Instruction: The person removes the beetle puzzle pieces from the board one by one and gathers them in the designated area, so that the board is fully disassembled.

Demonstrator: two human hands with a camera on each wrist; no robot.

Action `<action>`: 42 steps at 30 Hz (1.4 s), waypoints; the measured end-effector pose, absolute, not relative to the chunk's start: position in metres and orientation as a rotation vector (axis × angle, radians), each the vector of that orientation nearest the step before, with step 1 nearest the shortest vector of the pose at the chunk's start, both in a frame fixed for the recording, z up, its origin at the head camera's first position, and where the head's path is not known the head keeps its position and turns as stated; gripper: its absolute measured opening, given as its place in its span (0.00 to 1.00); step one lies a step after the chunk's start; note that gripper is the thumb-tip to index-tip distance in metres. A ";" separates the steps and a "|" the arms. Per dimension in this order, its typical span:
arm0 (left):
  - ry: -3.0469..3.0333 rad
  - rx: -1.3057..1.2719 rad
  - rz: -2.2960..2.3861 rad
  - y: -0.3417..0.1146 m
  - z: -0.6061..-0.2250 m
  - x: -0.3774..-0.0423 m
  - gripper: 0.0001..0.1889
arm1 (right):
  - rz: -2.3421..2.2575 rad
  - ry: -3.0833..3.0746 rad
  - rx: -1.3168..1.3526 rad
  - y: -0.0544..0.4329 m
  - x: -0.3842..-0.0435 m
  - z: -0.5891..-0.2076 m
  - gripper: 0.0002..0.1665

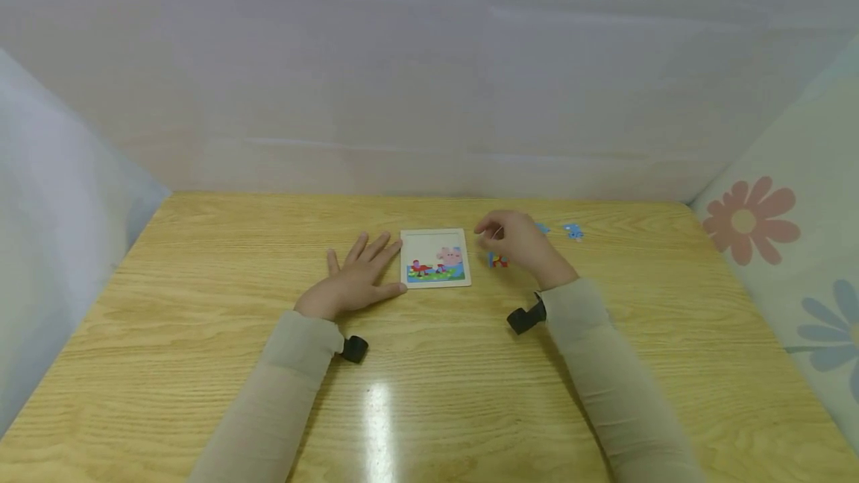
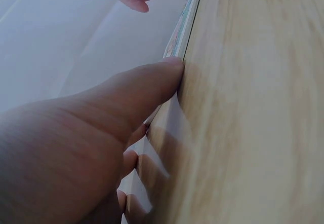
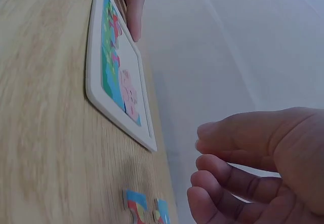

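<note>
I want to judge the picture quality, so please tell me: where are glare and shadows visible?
Head view: white glare on the table, near the bottom edge; left wrist view: dark finger shadows beside the left hand; right wrist view: a faint shadow between the puzzle frame and the loose pieces.

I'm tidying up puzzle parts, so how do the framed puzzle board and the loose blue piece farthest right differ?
Size: the puzzle board is much larger than the blue piece.
Outline: the puzzle board has straight sides and a pale border; the blue piece looks irregular and unframed.
Contact: the left hand touches the puzzle board; the blue piece lies untouched.
Both lie on the wooden table and show some blue.
</note>
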State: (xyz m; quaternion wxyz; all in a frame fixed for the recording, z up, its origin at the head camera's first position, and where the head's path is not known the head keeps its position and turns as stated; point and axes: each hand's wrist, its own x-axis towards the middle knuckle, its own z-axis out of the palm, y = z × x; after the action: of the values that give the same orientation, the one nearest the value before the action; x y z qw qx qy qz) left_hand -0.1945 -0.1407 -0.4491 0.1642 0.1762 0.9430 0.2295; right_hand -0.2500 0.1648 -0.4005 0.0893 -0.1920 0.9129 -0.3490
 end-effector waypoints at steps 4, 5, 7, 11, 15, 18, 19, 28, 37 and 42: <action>2.689 0.505 0.653 -0.141 -0.449 -0.194 0.45 | -0.999 2.690 -0.571 0.157 -0.248 -0.401 0.12; 2.689 0.505 0.653 -0.141 -0.449 -0.194 0.45 | -0.989 2.686 -0.573 0.154 -0.248 -0.401 0.12; 2.690 0.506 0.655 -0.140 -0.449 -0.194 0.45 | -0.971 2.685 -0.579 0.150 -0.248 -0.402 0.11; 2.688 0.503 0.660 -0.140 -0.449 -0.194 0.45 | -0.957 2.666 -0.573 0.143 -0.247 -0.403 0.11; 2.688 0.504 0.659 -0.140 -0.448 -0.193 0.45 | -0.946 2.651 -0.569 0.139 -0.248 -0.405 0.12; 2.689 0.507 0.664 -0.140 -0.447 -0.193 0.45 | -0.941 2.651 -0.578 0.137 -0.249 -0.408 0.11; 2.689 0.506 0.666 -0.140 -0.447 -0.193 0.45 | -0.935 2.653 -0.585 0.137 -0.249 -0.409 0.11; 2.700 0.496 0.657 -0.141 -0.448 -0.193 0.45 | -0.915 2.630 -0.579 0.134 -0.247 -0.419 0.12; 2.694 0.497 0.663 -0.141 -0.448 -0.193 0.45 | -0.866 2.665 -0.605 0.129 -0.247 -0.423 0.12; 2.696 0.487 0.651 -0.139 -0.448 -0.194 0.45 | -0.865 2.666 -0.597 0.130 -0.246 -0.420 0.13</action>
State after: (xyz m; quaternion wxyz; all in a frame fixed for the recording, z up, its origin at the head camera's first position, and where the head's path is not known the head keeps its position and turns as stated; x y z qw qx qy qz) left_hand -0.1936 -0.1394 -0.4477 0.1620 0.1706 0.9447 0.2283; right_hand -0.2461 0.1301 -0.4202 0.1374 -0.2065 0.9214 -0.2990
